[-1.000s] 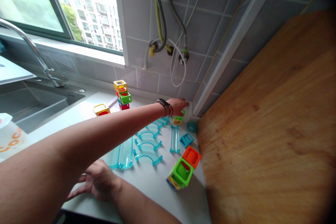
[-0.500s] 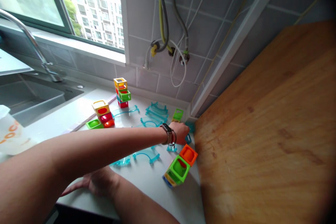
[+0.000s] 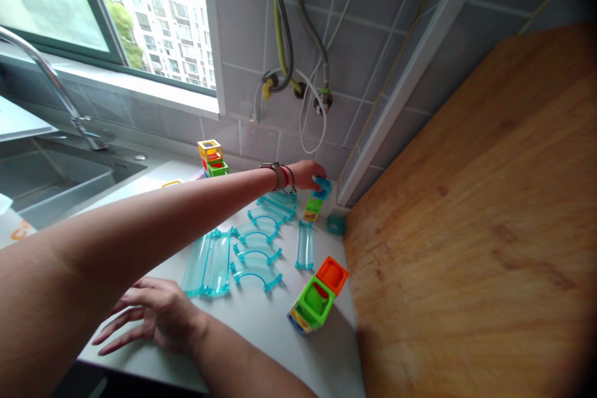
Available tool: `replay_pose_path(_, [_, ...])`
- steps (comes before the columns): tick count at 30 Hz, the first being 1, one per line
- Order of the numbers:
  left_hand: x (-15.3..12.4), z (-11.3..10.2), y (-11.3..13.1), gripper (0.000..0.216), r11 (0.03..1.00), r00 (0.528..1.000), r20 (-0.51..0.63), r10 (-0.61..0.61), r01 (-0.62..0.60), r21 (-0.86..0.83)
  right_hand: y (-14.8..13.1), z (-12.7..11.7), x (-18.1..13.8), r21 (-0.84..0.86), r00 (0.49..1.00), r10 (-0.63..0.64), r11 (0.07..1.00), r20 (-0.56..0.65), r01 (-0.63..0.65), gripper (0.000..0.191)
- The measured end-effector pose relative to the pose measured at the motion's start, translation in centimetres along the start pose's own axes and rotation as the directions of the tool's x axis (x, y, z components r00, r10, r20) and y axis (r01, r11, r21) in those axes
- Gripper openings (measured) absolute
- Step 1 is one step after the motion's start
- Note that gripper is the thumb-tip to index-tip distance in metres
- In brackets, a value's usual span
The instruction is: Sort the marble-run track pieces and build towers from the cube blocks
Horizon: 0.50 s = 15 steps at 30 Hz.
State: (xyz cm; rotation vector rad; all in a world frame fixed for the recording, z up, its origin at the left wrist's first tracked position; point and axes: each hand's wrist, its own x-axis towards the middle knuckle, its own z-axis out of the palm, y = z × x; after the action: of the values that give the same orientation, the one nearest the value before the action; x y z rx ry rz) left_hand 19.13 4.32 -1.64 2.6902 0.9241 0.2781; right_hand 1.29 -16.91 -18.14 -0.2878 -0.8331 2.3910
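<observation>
My left hand [image 3: 308,174], with a watch and bracelets at the wrist, reaches across to the far right corner of the counter. Its fingers close on a blue cube block [image 3: 321,188] directly over a small stack with a green cube block [image 3: 313,204] on top. Whether the blue block rests on the stack I cannot tell. Beside that stack stands a teal cube block [image 3: 336,224]. My right hand [image 3: 156,314] hovers or rests near the counter's front edge, palm partly turned, fingers spread, holding nothing. My left forearm hides part of the toys behind it.
Clear blue track pieces [image 3: 256,255] lie in rows on the white counter [image 3: 280,342]. A stack of orange and green blocks [image 3: 317,301] stands nearer, by the wooden board [image 3: 466,217]. Another block tower [image 3: 212,158] stands at the back. The sink [image 3: 84,180] is left.
My left hand has moved up and away with the blue block, from beside the small stack to above it. My right hand has shifted left and its fingers have spread. The view has shifted slightly.
</observation>
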Motion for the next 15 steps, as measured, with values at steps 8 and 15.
replay_pose_path(8, [-1.0, 1.2, -1.6, 0.065, 0.992, 1.0, 0.021, -0.005, 0.008, -0.127, 0.3, -0.4, 0.6, -0.027, 0.999, -0.029, 0.999, 0.024, 0.03, 0.022])
replay_pose_path(15, [-6.2, -0.4, -0.3, 0.063, 0.969, 0.99, -0.113, -0.081, 0.051, -0.242, -0.6, -0.2, 0.4, -0.014, 0.998, 0.038, 0.999, 0.046, -0.037, 0.033])
